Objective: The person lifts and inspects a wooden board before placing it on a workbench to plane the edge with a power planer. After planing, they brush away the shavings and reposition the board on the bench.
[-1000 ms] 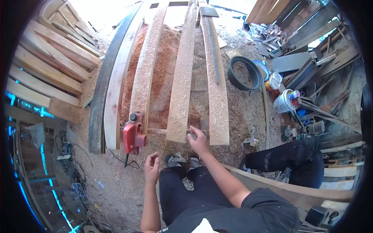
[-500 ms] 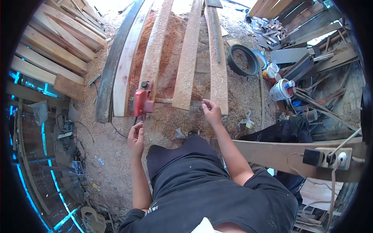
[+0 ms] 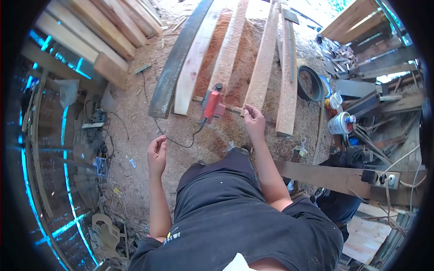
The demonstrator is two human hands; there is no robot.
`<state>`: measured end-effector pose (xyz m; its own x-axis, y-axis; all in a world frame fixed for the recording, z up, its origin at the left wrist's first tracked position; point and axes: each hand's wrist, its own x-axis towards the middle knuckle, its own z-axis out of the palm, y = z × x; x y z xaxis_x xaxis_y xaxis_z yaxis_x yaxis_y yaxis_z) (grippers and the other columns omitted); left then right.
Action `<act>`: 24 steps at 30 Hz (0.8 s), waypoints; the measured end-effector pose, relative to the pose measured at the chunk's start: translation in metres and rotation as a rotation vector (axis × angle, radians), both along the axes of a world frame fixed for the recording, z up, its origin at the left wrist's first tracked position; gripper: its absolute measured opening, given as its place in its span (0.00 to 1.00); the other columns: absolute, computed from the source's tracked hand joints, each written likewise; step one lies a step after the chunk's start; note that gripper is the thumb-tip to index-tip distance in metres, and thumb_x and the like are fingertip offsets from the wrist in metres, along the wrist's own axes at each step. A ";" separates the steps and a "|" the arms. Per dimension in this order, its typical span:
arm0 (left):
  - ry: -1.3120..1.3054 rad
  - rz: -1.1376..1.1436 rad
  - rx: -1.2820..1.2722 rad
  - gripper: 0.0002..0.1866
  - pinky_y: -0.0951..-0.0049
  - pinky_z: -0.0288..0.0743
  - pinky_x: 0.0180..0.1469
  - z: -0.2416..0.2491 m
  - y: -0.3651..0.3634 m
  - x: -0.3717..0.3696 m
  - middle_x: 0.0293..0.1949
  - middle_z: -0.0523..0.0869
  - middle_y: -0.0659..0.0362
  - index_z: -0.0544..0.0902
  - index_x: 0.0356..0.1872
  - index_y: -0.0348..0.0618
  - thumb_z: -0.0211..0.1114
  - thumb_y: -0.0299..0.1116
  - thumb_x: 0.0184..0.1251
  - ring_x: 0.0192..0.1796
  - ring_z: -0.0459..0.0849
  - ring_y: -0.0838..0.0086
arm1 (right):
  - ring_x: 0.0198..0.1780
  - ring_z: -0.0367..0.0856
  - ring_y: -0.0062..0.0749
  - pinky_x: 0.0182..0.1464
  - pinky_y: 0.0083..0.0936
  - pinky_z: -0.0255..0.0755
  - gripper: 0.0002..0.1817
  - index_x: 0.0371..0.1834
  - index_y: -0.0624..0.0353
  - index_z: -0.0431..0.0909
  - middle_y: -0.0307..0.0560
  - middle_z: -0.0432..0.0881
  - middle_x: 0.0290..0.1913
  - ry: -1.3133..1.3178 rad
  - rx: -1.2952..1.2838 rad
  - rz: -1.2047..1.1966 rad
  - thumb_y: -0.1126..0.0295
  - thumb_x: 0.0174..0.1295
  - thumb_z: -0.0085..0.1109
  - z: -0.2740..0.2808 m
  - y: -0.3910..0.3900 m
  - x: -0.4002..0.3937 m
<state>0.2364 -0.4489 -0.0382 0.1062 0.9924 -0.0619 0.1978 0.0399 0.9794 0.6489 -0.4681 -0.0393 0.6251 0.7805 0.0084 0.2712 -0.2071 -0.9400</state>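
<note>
My left hand (image 3: 157,156) is raised at the left, its fingers curled in and thumb close to them. The black power cord (image 3: 185,146) passes right at its fingertips in this view. My right hand (image 3: 255,124) is bent in a loose pinch, its fingertips overlapping the near end of a plank (image 3: 261,74) dusted with shavings. I cannot tell whether either hand has something small in it. A red electric planer (image 3: 212,105) rests at the near end of another shavings-covered plank (image 3: 230,49), between and beyond my hands.
A dark weathered beam (image 3: 178,63) and a pale plank (image 3: 195,67) lie left of the planer. At right are another plank (image 3: 286,97), a black tub (image 3: 310,84) and a white bucket (image 3: 339,123). A power strip (image 3: 385,179) sits on a board. Sawdust covers the ground.
The view has swung left, so planks and planer appear farther right. My left hand now shows well apart from the planer; my right fingertips have come over a different plank's end.
</note>
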 end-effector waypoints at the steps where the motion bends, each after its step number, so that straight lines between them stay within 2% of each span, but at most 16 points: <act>1: 0.002 0.025 0.003 0.13 0.69 0.77 0.71 0.008 -0.001 -0.011 0.63 0.88 0.52 0.83 0.63 0.33 0.62 0.27 0.86 0.66 0.85 0.71 | 0.55 0.93 0.32 0.60 0.30 0.84 0.17 0.64 0.65 0.87 0.53 0.94 0.54 0.002 0.023 0.038 0.70 0.76 0.65 0.005 0.010 -0.018; 5: -0.017 0.147 0.040 0.13 0.69 0.76 0.72 0.040 -0.009 -0.052 0.64 0.88 0.53 0.83 0.64 0.34 0.62 0.27 0.86 0.66 0.85 0.71 | 0.55 0.93 0.31 0.60 0.31 0.84 0.18 0.66 0.65 0.85 0.53 0.93 0.54 0.079 0.098 0.207 0.72 0.76 0.65 0.040 0.049 -0.091; 8: -0.020 0.253 0.041 0.13 0.69 0.76 0.73 0.055 -0.020 -0.082 0.65 0.88 0.53 0.83 0.64 0.35 0.62 0.27 0.86 0.67 0.85 0.70 | 0.56 0.92 0.31 0.59 0.29 0.85 0.19 0.67 0.65 0.84 0.52 0.93 0.55 0.014 0.183 0.313 0.74 0.76 0.64 0.014 0.088 -0.113; 9: -0.023 0.287 0.039 0.13 0.69 0.75 0.73 0.057 -0.023 -0.089 0.66 0.87 0.52 0.83 0.63 0.35 0.62 0.27 0.86 0.67 0.85 0.70 | 0.56 0.92 0.31 0.59 0.29 0.85 0.19 0.67 0.65 0.84 0.52 0.93 0.55 0.024 0.176 0.336 0.74 0.76 0.64 0.022 0.092 -0.120; 11: -0.021 0.322 0.047 0.13 0.69 0.75 0.73 0.057 -0.026 -0.105 0.66 0.87 0.52 0.83 0.63 0.35 0.62 0.27 0.85 0.67 0.85 0.69 | 0.56 0.92 0.32 0.59 0.29 0.84 0.19 0.66 0.65 0.84 0.52 0.93 0.55 0.037 0.066 0.322 0.74 0.75 0.64 0.053 0.101 -0.133; 19: -0.006 0.341 -0.009 0.12 0.67 0.75 0.74 0.053 0.022 -0.143 0.67 0.87 0.50 0.83 0.62 0.36 0.62 0.26 0.86 0.69 0.85 0.68 | 0.55 0.93 0.34 0.60 0.29 0.83 0.16 0.62 0.65 0.87 0.53 0.94 0.53 -0.072 0.067 0.261 0.71 0.75 0.64 0.005 0.147 -0.131; 24: 0.001 0.230 0.003 0.11 0.66 0.75 0.75 0.048 0.101 -0.182 0.68 0.86 0.49 0.84 0.60 0.35 0.62 0.27 0.85 0.70 0.84 0.66 | 0.51 0.91 0.27 0.54 0.26 0.83 0.17 0.64 0.64 0.86 0.50 0.94 0.51 -0.106 0.064 0.163 0.73 0.75 0.64 -0.004 0.206 -0.184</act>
<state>0.0543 -0.3482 0.0099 -0.1231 0.9906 -0.0593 0.1848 0.0815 0.9794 0.4646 -0.2618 -0.0429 0.4835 0.8670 0.1205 0.3946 -0.0930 -0.9141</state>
